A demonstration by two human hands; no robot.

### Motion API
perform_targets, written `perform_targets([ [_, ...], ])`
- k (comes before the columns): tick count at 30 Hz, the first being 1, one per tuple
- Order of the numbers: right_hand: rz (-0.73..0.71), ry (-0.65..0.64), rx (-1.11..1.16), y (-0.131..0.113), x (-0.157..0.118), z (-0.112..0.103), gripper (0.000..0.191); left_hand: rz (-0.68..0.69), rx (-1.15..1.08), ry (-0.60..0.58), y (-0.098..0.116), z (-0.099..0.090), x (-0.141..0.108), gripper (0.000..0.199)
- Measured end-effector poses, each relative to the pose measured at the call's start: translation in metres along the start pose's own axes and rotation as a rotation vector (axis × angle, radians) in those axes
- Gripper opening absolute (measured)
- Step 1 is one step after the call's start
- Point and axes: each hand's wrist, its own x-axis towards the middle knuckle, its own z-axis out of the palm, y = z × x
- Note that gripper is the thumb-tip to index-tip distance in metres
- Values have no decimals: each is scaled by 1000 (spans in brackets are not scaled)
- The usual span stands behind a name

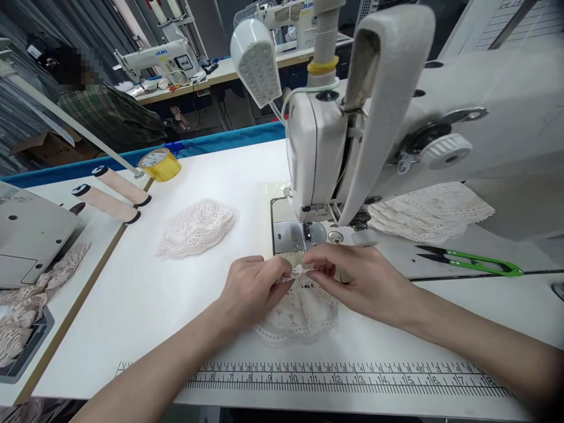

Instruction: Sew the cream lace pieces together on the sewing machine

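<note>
A piece of cream lace [299,320] hangs from both hands onto the white table, just in front of the sewing machine's needle plate [288,236]. My left hand [258,288] pinches its upper edge between thumb and fingers. On the other side, my right hand [352,279] is closed on the same edge, thumb and forefinger together. A small gathered bit of the lace shows between the fingertips. The sewing machine's head [317,153] rises right behind the hands, and the lace lies apart from the needle.
A lace pile [198,229] lies left, another lace stack [432,208] right under the machine arm. Green thread snips [480,262] rest at right. Thread cones [108,202] and yellow tape [161,164] stand at left. A ruler [326,379] marks the front edge. Behind sits a person [110,117].
</note>
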Motion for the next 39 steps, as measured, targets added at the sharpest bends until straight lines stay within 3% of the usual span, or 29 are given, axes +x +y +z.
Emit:
perform_targets([
  [21, -141, 6, -120, 3, -1, 3, 12, -6, -36, -15, 2, 0, -2, 13],
  [29, -128, -25, -127, 1, -1, 4, 16, -6, -44, -11, 3, 0, 0, 12],
  [35, -310, 95, -295, 4, -3, 4, 14, 1, -37, 13, 6, -2, 2, 13],
  [39, -640, 136, -504, 7, -12, 2, 23, 11, -96, 17, 9, -3, 2, 13],
])
